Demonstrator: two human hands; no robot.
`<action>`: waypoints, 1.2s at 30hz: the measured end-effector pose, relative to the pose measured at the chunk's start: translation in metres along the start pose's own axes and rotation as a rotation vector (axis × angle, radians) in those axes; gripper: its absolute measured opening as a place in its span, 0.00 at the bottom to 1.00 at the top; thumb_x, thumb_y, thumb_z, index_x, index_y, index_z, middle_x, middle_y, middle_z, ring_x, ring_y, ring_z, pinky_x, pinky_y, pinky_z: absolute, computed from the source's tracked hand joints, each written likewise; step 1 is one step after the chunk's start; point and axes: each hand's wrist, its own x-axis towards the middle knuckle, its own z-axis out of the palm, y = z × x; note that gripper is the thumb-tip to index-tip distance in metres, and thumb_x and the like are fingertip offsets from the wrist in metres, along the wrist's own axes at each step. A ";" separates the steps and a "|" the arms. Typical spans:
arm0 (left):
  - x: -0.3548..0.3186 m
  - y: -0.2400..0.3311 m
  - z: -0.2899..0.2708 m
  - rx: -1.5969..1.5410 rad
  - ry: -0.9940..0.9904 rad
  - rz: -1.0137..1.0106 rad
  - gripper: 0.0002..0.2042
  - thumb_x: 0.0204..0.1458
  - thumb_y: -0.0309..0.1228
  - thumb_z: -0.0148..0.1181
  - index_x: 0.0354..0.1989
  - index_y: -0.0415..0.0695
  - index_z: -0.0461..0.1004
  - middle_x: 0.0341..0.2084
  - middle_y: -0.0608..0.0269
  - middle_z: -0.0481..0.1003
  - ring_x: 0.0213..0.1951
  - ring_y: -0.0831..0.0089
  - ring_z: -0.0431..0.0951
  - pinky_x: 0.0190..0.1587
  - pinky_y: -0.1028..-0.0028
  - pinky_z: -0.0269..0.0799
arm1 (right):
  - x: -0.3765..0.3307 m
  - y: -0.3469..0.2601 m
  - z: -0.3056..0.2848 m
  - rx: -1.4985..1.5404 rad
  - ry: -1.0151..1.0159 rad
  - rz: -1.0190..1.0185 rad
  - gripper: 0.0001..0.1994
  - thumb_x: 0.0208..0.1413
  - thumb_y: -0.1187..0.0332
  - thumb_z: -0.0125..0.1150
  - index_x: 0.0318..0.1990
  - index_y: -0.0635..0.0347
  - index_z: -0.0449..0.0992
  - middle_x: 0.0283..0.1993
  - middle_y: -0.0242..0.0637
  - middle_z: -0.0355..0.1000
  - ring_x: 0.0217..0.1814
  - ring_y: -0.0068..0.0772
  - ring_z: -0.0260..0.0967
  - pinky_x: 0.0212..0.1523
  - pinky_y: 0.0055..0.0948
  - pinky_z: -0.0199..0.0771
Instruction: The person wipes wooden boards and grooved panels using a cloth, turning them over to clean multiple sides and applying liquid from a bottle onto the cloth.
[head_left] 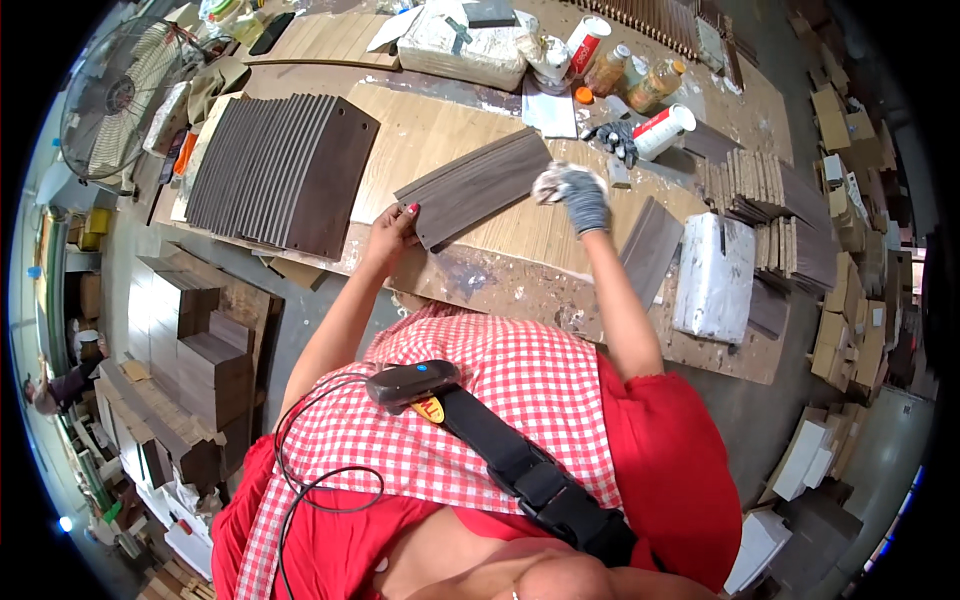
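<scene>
Pinching one dark, wood-grained board (475,190) by its near left corner, the bare left hand (388,238) is resting its thumb on the upper face. The right hand (582,190), wearing a grey knitted glove, is closing around one soft, crumpled pale wad (550,184) at the board's right end. That long, flat, rectangular board is lying aslant between the two hands, over a smooth, light wood-grained panel (400,120) on the paint-spotted surface (490,287).

To the left, one big stack of dark boards (335,180) is leaning in a ridged row, its edges overlapping too closely for me to count. One loose dark board (650,250) is lying right of the gloved hand, and just beyond it one white, scuffed, oblong block (713,275) is sitting near the edge. A second, bulkier whitish block (465,58) is resting at the far side.

Two red-and-white cylindrical cans are showing, one upright can (588,45) and one tilted can (665,132); between them two clear bottles (655,86) are holding something amber. One round orange cap (584,95) and one crumpled grey glove (615,141) are lying nearby.
</scene>
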 end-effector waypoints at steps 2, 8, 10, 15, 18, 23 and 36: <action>-0.016 0.012 0.021 0.188 -0.046 0.246 0.09 0.58 0.30 0.52 0.44 0.40 0.71 0.33 0.67 0.75 0.34 0.81 0.74 0.38 0.79 0.70 | 0.000 0.052 -0.023 0.065 0.433 -0.156 0.08 0.53 0.68 0.53 0.35 0.59 0.77 0.29 0.32 0.73 0.32 0.27 0.69 0.40 0.25 0.70; -0.062 0.041 0.040 1.063 -0.335 0.916 0.20 0.46 0.18 0.57 0.49 0.47 0.73 0.49 0.56 0.72 0.53 0.62 0.70 0.56 0.68 0.63 | -0.020 0.029 -0.102 1.170 0.619 0.210 0.14 0.58 0.71 0.52 0.51 0.62 0.68 0.45 0.33 0.69 0.43 0.26 0.68 0.45 0.25 0.70; -0.065 0.034 0.035 1.315 -0.460 1.033 0.24 0.43 0.17 0.58 0.52 0.48 0.71 0.54 0.54 0.67 0.59 0.57 0.63 0.61 0.62 0.57 | -0.019 0.023 -0.095 1.223 0.590 0.188 0.15 0.57 0.74 0.53 0.52 0.63 0.68 0.45 0.35 0.69 0.42 0.27 0.68 0.44 0.25 0.71; -0.072 0.013 0.036 1.237 -0.213 0.873 0.34 0.40 0.22 0.64 0.61 0.44 0.60 0.62 0.51 0.54 0.63 0.54 0.56 0.63 0.60 0.53 | -0.006 0.038 -0.028 1.008 0.287 0.004 0.11 0.59 0.76 0.47 0.47 0.62 0.72 0.40 0.35 0.71 0.38 0.26 0.70 0.40 0.25 0.73; -0.066 -0.007 0.031 0.953 0.086 0.673 0.37 0.39 0.25 0.67 0.61 0.38 0.57 0.55 0.48 0.61 0.53 0.56 0.65 0.56 0.64 0.60 | -0.010 0.025 0.012 0.447 0.239 -0.259 0.11 0.58 0.71 0.46 0.42 0.65 0.73 0.39 0.42 0.72 0.39 0.37 0.72 0.47 0.30 0.71; -0.060 -0.025 0.014 0.733 -0.102 0.422 0.19 0.49 0.22 0.56 0.52 0.35 0.66 0.43 0.60 0.70 0.44 0.72 0.70 0.50 0.77 0.63 | -0.043 -0.079 0.053 -0.152 0.034 -0.368 0.20 0.55 0.62 0.46 0.54 0.57 0.68 0.60 0.44 0.61 0.64 0.46 0.54 0.67 0.37 0.46; -0.052 -0.007 0.036 -0.129 -0.048 -0.113 0.08 0.56 0.30 0.53 0.41 0.41 0.71 0.31 0.67 0.75 0.32 0.80 0.74 0.31 0.82 0.69 | -0.022 0.007 0.023 0.105 0.171 -0.043 0.15 0.56 0.72 0.45 0.51 0.61 0.71 0.54 0.40 0.68 0.57 0.37 0.64 0.61 0.32 0.58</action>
